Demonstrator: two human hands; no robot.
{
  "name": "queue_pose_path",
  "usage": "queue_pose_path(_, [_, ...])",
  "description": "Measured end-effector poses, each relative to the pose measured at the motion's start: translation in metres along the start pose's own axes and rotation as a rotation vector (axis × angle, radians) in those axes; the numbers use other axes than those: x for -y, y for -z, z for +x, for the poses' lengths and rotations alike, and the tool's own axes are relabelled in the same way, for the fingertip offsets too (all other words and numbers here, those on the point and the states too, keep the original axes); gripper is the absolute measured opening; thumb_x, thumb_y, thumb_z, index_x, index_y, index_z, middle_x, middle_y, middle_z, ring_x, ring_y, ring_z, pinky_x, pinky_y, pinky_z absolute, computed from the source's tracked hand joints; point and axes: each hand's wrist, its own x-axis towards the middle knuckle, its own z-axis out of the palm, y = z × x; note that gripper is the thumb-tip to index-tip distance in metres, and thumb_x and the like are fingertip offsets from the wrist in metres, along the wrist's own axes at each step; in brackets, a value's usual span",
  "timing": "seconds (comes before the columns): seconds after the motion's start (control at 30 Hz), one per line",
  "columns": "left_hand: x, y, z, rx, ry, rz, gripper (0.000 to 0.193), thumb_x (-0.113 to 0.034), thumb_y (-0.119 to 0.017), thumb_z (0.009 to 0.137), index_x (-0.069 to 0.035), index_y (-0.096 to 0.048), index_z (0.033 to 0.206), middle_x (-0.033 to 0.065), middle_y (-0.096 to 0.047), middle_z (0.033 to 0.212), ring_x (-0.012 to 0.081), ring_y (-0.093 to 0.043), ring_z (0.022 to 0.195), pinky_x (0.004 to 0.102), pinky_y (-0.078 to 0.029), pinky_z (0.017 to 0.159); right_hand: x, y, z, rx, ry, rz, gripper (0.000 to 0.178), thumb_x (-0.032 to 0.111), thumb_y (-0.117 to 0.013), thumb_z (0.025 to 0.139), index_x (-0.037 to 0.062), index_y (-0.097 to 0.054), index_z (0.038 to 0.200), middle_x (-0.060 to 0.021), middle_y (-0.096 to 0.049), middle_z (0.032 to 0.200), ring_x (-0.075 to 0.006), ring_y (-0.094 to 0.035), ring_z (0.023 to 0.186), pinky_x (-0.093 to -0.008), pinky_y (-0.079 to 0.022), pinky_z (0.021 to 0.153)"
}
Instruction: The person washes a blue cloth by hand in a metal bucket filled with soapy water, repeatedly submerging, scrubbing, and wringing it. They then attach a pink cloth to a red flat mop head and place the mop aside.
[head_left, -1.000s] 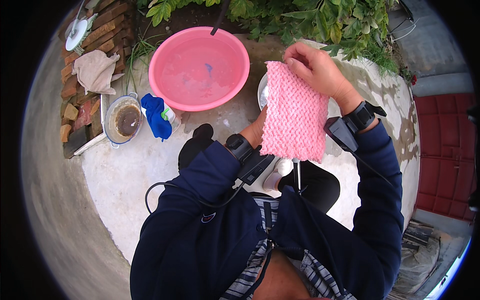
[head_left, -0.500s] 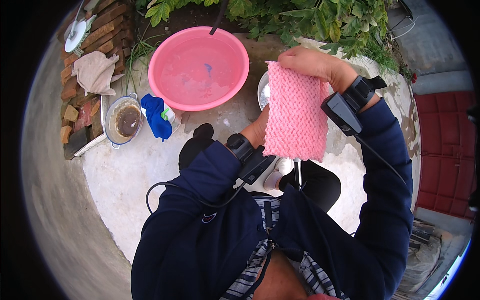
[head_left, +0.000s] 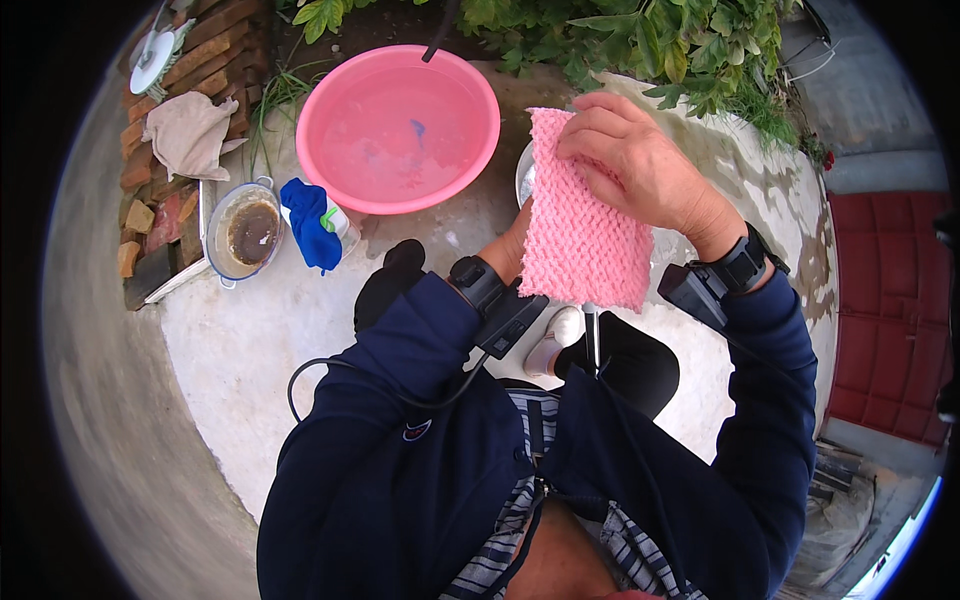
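A flat rectangular pink pad of bumpy knitted cloth (head_left: 585, 225) is held up in front of me, its face toward me. My right hand (head_left: 630, 160) lies over its far right part, fingers bent and bunched against the cloth near the far edge. My left hand (head_left: 510, 245) reaches behind the left side of the pad, so its fingers are hidden. Below the pad's near edge a slim metal pole (head_left: 592, 340) sticks out toward my lap; how it joins the pad is out of sight. Behind the pad a pale round vessel (head_left: 523, 175) shows only its left rim.
A large pink basin (head_left: 312, 150) of water stands ahead. Left of it are a bottle-like white container (head_left: 345, 235) with a blue cloth (head_left: 312, 225) on it and an enamel pot (head_left: 222, 240) of brown liquid. Bricks (head_left: 205, 65), a beige rag (head_left: 190, 135) and leafy plants (head_left: 640, 45) border the concrete.
My right hand has shifted from the pad's far edge onto its face, with its back now turned more to me. The pad has moved slightly away and tilted.
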Motion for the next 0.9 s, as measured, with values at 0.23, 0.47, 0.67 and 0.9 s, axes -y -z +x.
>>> queue_pose_path(0.23, [-0.001, 0.005, -0.004, 0.03, 0.051, -0.074, 0.032, -0.025, -0.035, 0.098, -0.008, -0.04, 0.124, 0.0106, -0.052, 0.115, 0.0217, -0.055, 0.104, 0.0356, -0.049, 0.09, 0.002, -0.002, -0.008, -0.014, 0.019, 0.005, 0.025, 0.004, -0.061, 0.068, 0.0106, -0.063, 0.091, -0.0025, -0.059, 0.099, -0.0282, -0.048, 0.111, -0.04, -0.039, 0.095])
queue_pose_path(0.47, [-0.016, -0.001, -0.017, 0.064, 0.11, -0.079, 0.037, -0.029, -0.033, 0.098, -0.008, -0.037, 0.128, 0.0112, -0.05, 0.119, 0.0217, -0.054, 0.106, 0.0352, -0.048, 0.09, 0.025, 0.009, -0.015, 0.087, 0.1, 0.147, 0.025, 0.003, -0.061, 0.063, 0.0083, -0.064, 0.087, -0.0011, -0.059, 0.099, -0.0274, -0.046, 0.115, -0.0396, -0.04, 0.094])
queue_pose_path(0.67, [-0.015, -0.001, -0.018, 0.108, 0.018, -0.003, 0.038, -0.027, -0.032, 0.097, -0.006, -0.036, 0.129, 0.012, -0.048, 0.12, 0.022, -0.052, 0.108, 0.0336, -0.048, 0.091, 0.031, -0.003, -0.018, 0.089, 0.104, 0.107, 0.027, 0.004, -0.062, 0.061, 0.0091, -0.064, 0.088, -0.0003, -0.059, 0.099, -0.026, -0.047, 0.115, -0.0392, -0.04, 0.094])
queue_pose_path(0.9, [-0.019, 0.0, -0.017, 0.085, 0.018, 0.053, 0.038, -0.025, -0.03, 0.098, -0.005, -0.036, 0.129, 0.0125, -0.048, 0.12, 0.0218, -0.052, 0.108, 0.0329, -0.048, 0.091, 0.033, -0.004, -0.02, 0.041, 0.095, 0.148, 0.032, 0.002, -0.065, 0.057, 0.0071, -0.064, 0.089, -0.0021, -0.06, 0.099, -0.0304, -0.048, 0.113, -0.0425, -0.041, 0.092])
